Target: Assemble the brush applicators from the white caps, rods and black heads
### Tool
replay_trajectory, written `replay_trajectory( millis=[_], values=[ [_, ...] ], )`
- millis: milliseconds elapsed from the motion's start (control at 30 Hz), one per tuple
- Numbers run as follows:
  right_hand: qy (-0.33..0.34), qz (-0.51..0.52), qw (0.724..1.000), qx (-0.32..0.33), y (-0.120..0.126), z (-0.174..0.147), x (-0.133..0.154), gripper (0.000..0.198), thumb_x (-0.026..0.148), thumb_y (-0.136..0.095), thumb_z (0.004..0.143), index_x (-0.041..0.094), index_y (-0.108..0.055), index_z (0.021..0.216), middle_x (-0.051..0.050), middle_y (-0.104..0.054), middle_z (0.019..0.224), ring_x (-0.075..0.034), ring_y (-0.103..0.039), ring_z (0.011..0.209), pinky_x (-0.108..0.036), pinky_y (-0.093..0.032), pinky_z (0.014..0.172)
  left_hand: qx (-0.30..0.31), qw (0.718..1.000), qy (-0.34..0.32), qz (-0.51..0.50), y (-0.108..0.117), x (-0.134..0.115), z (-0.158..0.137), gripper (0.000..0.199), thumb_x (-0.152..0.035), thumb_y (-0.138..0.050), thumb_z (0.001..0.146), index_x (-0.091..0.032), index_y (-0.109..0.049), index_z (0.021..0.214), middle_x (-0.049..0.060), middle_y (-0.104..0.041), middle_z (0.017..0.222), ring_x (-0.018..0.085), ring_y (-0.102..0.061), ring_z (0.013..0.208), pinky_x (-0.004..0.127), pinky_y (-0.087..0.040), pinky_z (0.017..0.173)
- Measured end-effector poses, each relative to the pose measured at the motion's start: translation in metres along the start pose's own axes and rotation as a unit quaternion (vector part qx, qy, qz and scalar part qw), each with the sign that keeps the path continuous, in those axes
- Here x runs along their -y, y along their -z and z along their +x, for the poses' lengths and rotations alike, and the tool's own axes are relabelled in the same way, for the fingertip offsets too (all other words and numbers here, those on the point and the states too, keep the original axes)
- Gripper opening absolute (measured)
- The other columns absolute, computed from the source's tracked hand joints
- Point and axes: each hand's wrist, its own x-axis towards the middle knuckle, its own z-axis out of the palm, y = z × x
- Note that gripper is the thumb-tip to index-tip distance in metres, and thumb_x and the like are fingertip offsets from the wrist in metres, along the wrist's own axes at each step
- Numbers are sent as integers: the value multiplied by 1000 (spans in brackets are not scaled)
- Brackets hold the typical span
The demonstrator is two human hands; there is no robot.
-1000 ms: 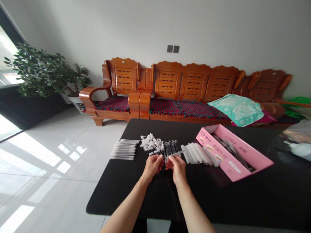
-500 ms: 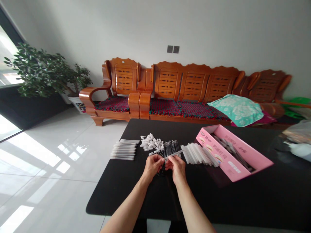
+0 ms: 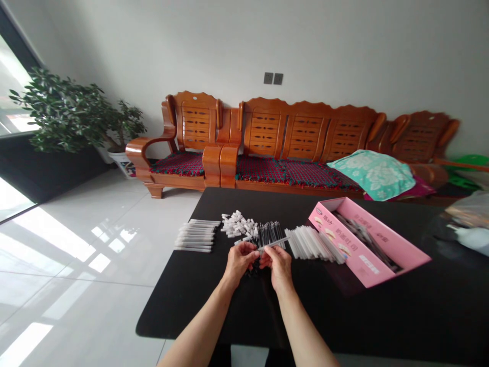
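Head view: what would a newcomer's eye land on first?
Probably the open pink box, lying angled on the black table, and the glossy orange-brown wooden seating beyond it. Next, left of the box and the row of white tubes, the left hand and right hand come close together, a thin pale tube in the right.

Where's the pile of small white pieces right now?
In the head view, the pile of small white pieces lies on the black table, beyond the left hand, with whitish sticks to its left and dark rods to its right.
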Motion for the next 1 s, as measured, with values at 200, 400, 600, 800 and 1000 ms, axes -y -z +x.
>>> replay_trajectory(
  millis=[200, 400, 600, 800, 1000],
  values=[
    [1, -5, 1000, 6, -1, 0, -1, 26, 38, -78, 67, 15, -66, 65, 0, -65, 52, -13, -58, 39, -22, -46, 34, 34, 999, 29, 15, 1, 2, 0, 52, -63, -61, 78, -12, -62, 67, 0, -55, 52, 5, -42, 34, 16, -27, 30],
    [-5, -4, 1000, 7, -1, 1, 0, 27, 39, -79, 65, 15, -66, 66, 0, -64, 51, -14, -58, 39, -23, -47, 35, 14, 999, -10, -29, 1, -2, 1, 47, -46, -85, 57, -13, -64, 83, -2, -60, 58, 7, -49, 41, 17, -38, 37],
    [-3, -13, 1000, 7, -3, 1, -1, 26, 38, -78, 67, 15, -66, 67, -1, -65, 53, -13, -58, 39, -22, -47, 35, 35, 999, 28, 1, 2, 2, 0, 50, -62, -63, 76, -12, -62, 70, 0, -57, 53, 5, -41, 34, 16, -28, 30],
    [-5, -12, 1000, 16, -1, 2, -4, 26, 37, -78, 66, 15, -67, 68, 0, -65, 52, -14, -58, 39, -22, -47, 35, 11, 1000, 8, -8, 4, 2, 1, 42, -49, -80, 64, -13, -64, 78, -2, -57, 52, 8, -48, 40, 17, -38, 37],
    [-10, -23, 1000, 17, -2, 3, -6, 26, 38, -78, 66, 15, -66, 67, 0, -65, 52, -14, -58, 38, -22, -47, 33, 31, 999, 19, 16, 3, 5, 1, 44, -55, -71, 72, -14, -60, 64, -1, -55, 47, 7, -43, 35, 17, -32, 32]
  ],
)
